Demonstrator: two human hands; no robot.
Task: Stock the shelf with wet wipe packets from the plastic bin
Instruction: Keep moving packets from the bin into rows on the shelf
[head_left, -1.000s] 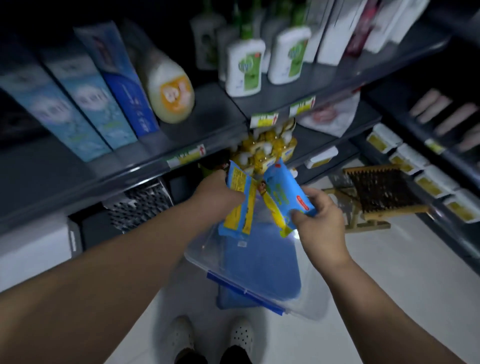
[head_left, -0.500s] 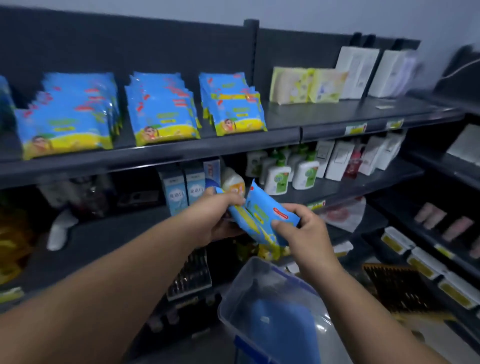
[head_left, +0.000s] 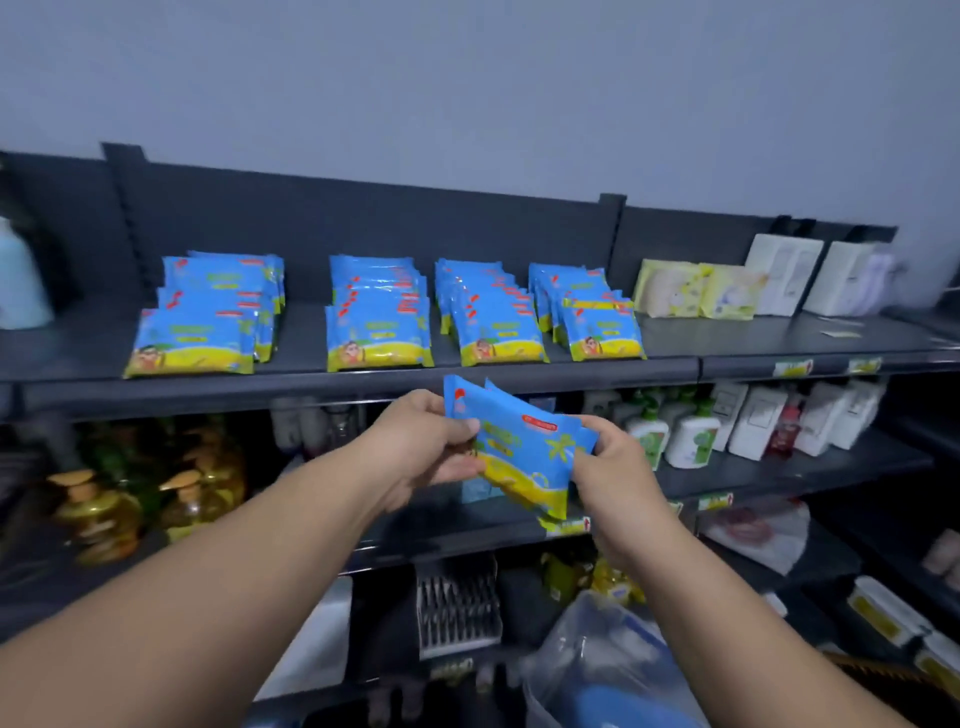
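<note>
1. Two wet wipe packets are held together, low in front of the top shelf.
2. Left hand grips their left side; right hand pinches the right.
3. Clear plastic bin sits low right.

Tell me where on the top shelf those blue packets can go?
The top shelf is bare between the leftmost stack and the second stack, and in front of the pale yellow packs. The third stack and fourth stack crowd against it.
</note>
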